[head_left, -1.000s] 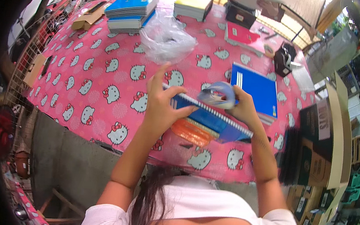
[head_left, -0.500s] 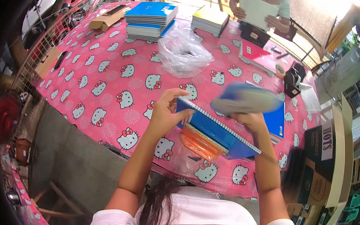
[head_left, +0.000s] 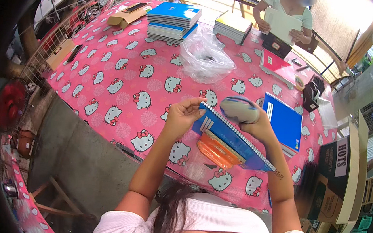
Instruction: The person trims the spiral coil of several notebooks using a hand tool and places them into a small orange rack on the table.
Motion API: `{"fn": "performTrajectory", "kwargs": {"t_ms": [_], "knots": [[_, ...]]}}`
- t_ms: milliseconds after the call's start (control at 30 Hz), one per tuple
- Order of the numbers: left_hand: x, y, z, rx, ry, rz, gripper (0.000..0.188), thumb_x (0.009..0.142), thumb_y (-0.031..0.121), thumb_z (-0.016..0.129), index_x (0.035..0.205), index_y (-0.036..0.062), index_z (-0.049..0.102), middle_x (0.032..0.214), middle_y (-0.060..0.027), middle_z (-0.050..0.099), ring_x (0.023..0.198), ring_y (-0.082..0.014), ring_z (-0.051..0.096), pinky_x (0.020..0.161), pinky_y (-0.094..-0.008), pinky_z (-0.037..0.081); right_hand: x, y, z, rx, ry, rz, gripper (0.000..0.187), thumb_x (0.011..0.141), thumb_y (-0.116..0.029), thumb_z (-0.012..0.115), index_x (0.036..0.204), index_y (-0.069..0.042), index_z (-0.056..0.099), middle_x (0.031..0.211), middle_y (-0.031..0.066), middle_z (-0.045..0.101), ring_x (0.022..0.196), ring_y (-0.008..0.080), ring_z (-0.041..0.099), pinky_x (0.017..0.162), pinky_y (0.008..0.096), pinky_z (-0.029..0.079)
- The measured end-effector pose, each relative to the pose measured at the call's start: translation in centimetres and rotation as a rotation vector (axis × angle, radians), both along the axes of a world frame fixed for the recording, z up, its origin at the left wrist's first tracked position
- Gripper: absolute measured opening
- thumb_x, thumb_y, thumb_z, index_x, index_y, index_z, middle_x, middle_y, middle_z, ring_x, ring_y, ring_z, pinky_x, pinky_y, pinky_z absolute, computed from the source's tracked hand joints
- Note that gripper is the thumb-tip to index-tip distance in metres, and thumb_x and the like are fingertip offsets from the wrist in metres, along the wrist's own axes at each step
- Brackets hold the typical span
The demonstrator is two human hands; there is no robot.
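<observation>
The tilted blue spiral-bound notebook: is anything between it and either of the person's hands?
Nothing visible separates the left hand from the tilted blue spiral-bound notebook: its fingers pinch the upper-left corner. The right hand, past the spiral edge, is occupied by a rounded blue-and-grey object; whether that touches the notebook is unclear.

The left arm [head_left: 149, 166] slants up and inward from the lower edge, and the left hand [head_left: 182, 117] pinches, thumb pressed toward bent fingers. The right arm [head_left: 281, 178] leans inward from the other side (the forearms converge, though the hands stay apart), and its right hand [head_left: 261, 126] is curled in a grip.
</observation>
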State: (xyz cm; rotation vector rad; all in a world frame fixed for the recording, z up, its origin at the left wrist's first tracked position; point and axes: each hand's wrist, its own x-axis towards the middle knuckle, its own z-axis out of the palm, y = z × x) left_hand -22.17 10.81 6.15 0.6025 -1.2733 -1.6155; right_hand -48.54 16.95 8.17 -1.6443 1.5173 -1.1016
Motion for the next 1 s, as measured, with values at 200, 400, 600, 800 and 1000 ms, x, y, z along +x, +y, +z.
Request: {"fn": "performTrajectory", "kwargs": {"t_ms": [200, 400, 600, 800, 1000], "knots": [[-0.2, -1.7, -0.4, -0.043, 0.054, -0.156, 0.017, 0.087, 0.003, 0.067, 0.104, 0.0041, 0.065, 0.1, -0.0048, 0.067, 0.097, -0.0116, 0.059, 0.089, -0.0293, 0.047, -5.3, 12.3, -11.4, 0.055, 0.486, -0.655, 0.051, 0.067, -0.017, 0.08, 0.111, -0.003, 0.058, 0.106, 0.0221, 0.064, 0.098, 0.0349, 0.064, 0.078, 0.0391, 0.052], [0.1, -3.0, -0.1, -0.048, 0.063, -0.199, 0.024, 0.082, 0.008, 0.074, 0.105, 0.0049, 0.065, 0.105, -0.008, 0.067, 0.095, -0.0129, 0.061, 0.087, -0.0293, 0.048, -2.1, 21.0, -7.9, -0.005, 0.803, -0.724, 0.051, 0.078, -0.025, 0.071, 0.122, -0.004, 0.056, 0.129, 0.0235, 0.05, 0.122, 0.0401, 0.047, 0.097, 0.0462, 0.041], [-3.1, -2.1, 1.7, -0.188, 0.014, -0.168, 0.021, 0.079, 0.006, 0.077, 0.095, 0.0022, 0.064, 0.101, -0.0089, 0.067, 0.09, -0.0151, 0.063, 0.082, -0.0273, 0.05, -3.1, 32.7, -12.4, 0.298, 1.11, -0.864, 0.062, 0.085, -0.033, 0.065, 0.136, -0.004, 0.044, 0.135, 0.02, 0.042, 0.126, 0.0362, 0.04, 0.097, 0.0561, 0.034], [-6.9, 4.7, 7.0, -0.844, -0.073, 0.171, 0.021, 0.074, 0.002, 0.08, 0.085, 0.0006, 0.063, 0.091, -0.0127, 0.068, 0.082, -0.0187, 0.065, 0.071, -0.0278, 0.052, 3.5, 27.0, -0.4, -0.042, 0.388, -0.823, 0.04, 0.086, -0.016, 0.064, 0.12, 0.001, 0.053, 0.111, 0.0197, 0.055, 0.101, 0.036, 0.054, 0.089, 0.0402, 0.044], [-9.1, 8.3, 8.2, -1.046, -0.033, 0.23, 0.019, 0.072, -0.001, 0.08, 0.083, -0.0003, 0.064, 0.091, -0.0154, 0.068, 0.077, -0.0192, 0.066, 0.063, -0.0268, 0.052, 10.3, 19.4, 8.8, -0.4, 0.512, -0.643, 0.051, 0.083, -0.015, 0.067, 0.129, -0.004, 0.051, 0.114, 0.0165, 0.055, 0.103, 0.0335, 0.054, 0.086, 0.043, 0.042]]}}
